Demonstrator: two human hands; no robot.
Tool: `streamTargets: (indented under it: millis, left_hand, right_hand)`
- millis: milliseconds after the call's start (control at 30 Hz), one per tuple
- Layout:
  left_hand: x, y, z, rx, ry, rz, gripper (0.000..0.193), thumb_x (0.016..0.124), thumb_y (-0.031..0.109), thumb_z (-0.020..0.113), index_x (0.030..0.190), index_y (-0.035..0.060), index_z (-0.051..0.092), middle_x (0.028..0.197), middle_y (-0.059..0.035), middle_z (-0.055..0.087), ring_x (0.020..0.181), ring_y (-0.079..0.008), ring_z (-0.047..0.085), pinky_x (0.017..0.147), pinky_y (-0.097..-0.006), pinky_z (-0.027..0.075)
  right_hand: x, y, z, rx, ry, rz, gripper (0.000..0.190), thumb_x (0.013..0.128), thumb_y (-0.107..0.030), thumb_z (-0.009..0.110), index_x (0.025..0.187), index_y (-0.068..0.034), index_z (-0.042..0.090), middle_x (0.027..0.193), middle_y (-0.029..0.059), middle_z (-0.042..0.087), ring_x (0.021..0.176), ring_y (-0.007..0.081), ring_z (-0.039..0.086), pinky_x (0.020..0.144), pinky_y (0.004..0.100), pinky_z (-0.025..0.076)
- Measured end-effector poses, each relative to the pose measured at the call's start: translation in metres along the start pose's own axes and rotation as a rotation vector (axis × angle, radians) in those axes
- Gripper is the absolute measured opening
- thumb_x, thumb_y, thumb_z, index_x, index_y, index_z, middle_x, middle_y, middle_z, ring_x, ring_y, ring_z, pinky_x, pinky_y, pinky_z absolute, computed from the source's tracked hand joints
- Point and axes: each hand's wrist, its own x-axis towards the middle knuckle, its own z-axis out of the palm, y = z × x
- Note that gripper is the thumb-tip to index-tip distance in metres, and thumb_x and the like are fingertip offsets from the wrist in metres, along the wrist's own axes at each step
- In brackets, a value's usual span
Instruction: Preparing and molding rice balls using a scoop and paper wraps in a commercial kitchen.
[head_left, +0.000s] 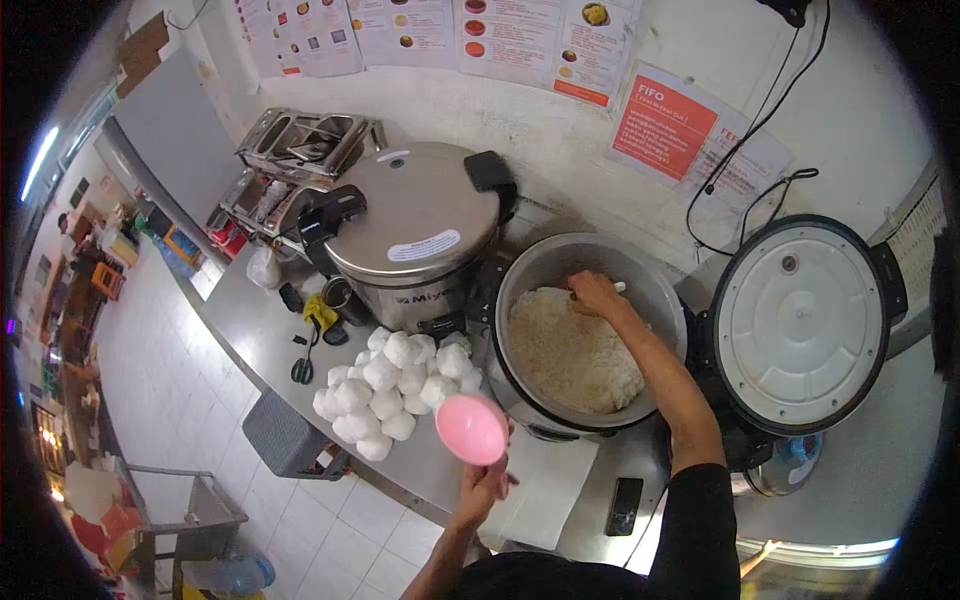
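My left hand (486, 484) holds a pink plastic bowl (471, 430) over the steel counter; the inside of the bowl faces up and looks bare. Cooked rice (574, 352) lies in the open metal rice cooker pot (667, 375), and my right hand (596, 294) reaches inside, near the far edge of the rice. Its fingers are closed around a white handle (619, 286), whose other end is hard to make out. Left of the bowl, a heap of round white wrapped bundles (382, 382) sits on the counter. Sheets of white paper (544, 480) lie below the pot.
A closed large rice cooker (420, 217) stands at the back left. The open cooker's lid (801, 322) is tilted back at right. Scissors (303, 367), a dark metal cup (341, 296) and a yellow cloth (321, 313) lie left. A black phone (624, 506) rests near the front edge.
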Motion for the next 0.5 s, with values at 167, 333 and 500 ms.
streamTargets:
  millis: [167, 333, 500]
  left_hand:
    - [0.042, -0.01, 0.006, -0.093, -0.077, 0.099, 0.029, 0.098, 0.029, 0.05, 0.115, 0.0056, 0.054, 0.054, 0.0051, 0.045, 0.044, -0.0072, 0.045, 0.06, -0.0295, 0.049]
    - [0.044, -0.008, 0.012, -0.082, -0.058, 0.084, 0.026, 0.098, 0.03, 0.051, 0.107, 0.0063, 0.055, 0.051, 0.0049, 0.045, 0.043, -0.0079, 0.046, 0.06, -0.0315, 0.05]
    - [0.04, -0.006, 0.001, -0.026, -0.042, 0.043, 0.027, 0.098, 0.031, 0.049, 0.106, 0.0057, 0.055, 0.05, 0.0039, 0.045, 0.043, -0.0081, 0.047, 0.06, -0.0317, 0.05]
  right_hand:
    - [-0.025, -0.006, 0.006, 0.21, 0.027, -0.031, 0.037, 0.07, -0.007, 0.068, 0.107, -0.006, 0.063, 0.097, 0.0151, 0.066, 0.085, 0.0341, 0.064, 0.074, 0.0436, 0.052]
    - [-0.054, -0.043, 0.009, 0.11, 0.042, -0.206, 0.037, 0.072, -0.005, 0.065, 0.109, -0.006, 0.063, 0.09, 0.0151, 0.067, 0.086, 0.0333, 0.065, 0.073, 0.0438, 0.052]
    - [-0.067, -0.078, -0.028, -0.015, -0.082, -0.24, 0.035, 0.071, -0.004, 0.064, 0.106, -0.006, 0.065, 0.088, 0.0144, 0.067, 0.085, 0.0326, 0.065, 0.071, 0.0435, 0.052]
